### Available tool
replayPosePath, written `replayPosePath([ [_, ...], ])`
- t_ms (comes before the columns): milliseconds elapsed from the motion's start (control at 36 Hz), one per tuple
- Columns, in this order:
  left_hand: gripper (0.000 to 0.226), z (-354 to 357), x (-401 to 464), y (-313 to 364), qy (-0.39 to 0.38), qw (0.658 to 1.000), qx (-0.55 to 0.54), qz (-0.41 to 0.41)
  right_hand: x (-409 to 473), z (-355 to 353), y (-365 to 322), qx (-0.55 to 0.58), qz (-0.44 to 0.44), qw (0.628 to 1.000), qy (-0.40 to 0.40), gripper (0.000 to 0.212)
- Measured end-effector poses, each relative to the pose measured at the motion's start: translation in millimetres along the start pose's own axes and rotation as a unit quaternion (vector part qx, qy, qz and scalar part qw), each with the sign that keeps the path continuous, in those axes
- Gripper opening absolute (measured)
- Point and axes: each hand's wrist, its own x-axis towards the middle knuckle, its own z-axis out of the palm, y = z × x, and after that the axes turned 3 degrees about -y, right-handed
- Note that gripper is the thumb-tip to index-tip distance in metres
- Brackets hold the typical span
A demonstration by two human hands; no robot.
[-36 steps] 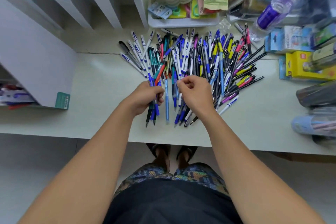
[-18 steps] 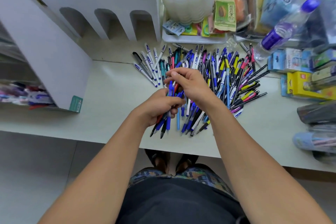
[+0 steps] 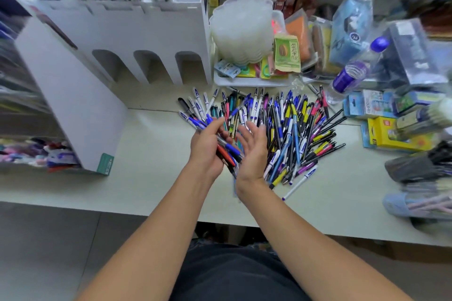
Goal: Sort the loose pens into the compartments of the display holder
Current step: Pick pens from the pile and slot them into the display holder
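A heap of loose pens (image 3: pixel 288 129) in blue, white, yellow, pink and black lies on the pale counter (image 3: pixel 146 178). My left hand (image 3: pixel 206 149) grips a bundle of blue and red pens (image 3: pixel 228 151) above the heap's left edge. Beside it my right hand (image 3: pixel 253 154) is held palm up with straight fingers, against the bundle's right side. The white display holder (image 3: pixel 137 39) stands at the back left, with three arched compartment openings (image 3: pixel 151 66) facing me.
A white tray (image 3: pixel 252 82) with packets and a stack of white plates sits behind the pens. A water bottle (image 3: pixel 354 68), boxes and bagged stationery crowd the right side. More pens fill a rack at the left (image 3: pixel 36 151). The counter's front edge is near my body.
My left hand has lifted the bundle of pens higher and further from me. My right hand has let go its pinch and opened palm up beside the bundle. The camera has tilted up.
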Motion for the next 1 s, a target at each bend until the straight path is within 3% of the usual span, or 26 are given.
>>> replayPosePath([
  [111,0.014,-3.2,-15.7,-12.3,0.003,0.999,-0.027,0.017,-5.8,11.2,3.5,-0.001,-0.035,0.999,-0.009,0.043],
  [167,0.012,-12.6,-21.4,-3.6,-0.001,0.999,0.009,0.031,-5.6,7.9,5.3,-0.027,-0.046,0.999,-0.01,0.044],
  [250,0.013,-37.9,-35.1,18.8,-0.05,0.996,0.068,-0.005,2.4,-0.4,-8.3,-0.104,-0.062,0.992,-0.019,0.026],
  [306,0.014,-56.0,-47.2,30.5,-0.08,0.992,0.087,-0.045,7.9,0.6,-23.4,-0.211,-0.051,0.971,-0.101,0.016],
  [389,0.015,-77.0,-65.6,39.9,-0.098,0.988,0.105,-0.051,4.8,12.5,-35.9,-0.341,-0.013,0.898,-0.278,0.013],
  [444,0.012,-89.8,-75.3,42.3,-0.103,0.986,0.126,-0.034,-4.0,26.1,-32.8,-0.361,0.011,0.869,-0.339,0.015],
  [500,0.009,-103.4,-81.9,45.3,-0.11,0.982,0.149,-0.024,-13.8,40.6,-23.3,-0.34,0.038,0.869,-0.359,0.018],
  [667,0.015,-141.5,-89.5,69.7,-0.1,0.98,0.168,0.026,-37.3,79.9,9.6,-0.314,0.056,0.874,-0.366,0.021],
  [806,0.014,-183.6,-89.9,105.0,-0.08,0.993,0.071,0.042,-63.6,127.0,34.5,-0.295,0.038,0.893,-0.337,0.005],
  [861,0.014,-205.1,-89.6,126.6,-0.07,0.994,0.063,0.052,-78.1,154.7,48.6,-0.284,0.009,0.909,-0.304,0.008],
  [944,0.011,-244.1,-85.3,165.3,-0.035,0.984,0.154,0.081,-98.2,200.8,69.7,-0.281,-0.083,0.926,-0.239,0.018],
  [1000,0.013,-272.7,-83.5,191.9,-0.003,0.951,0.283,0.123,-112.3,231.0,84.3,-0.334,-0.147,0.894,-0.259,0.02],
])
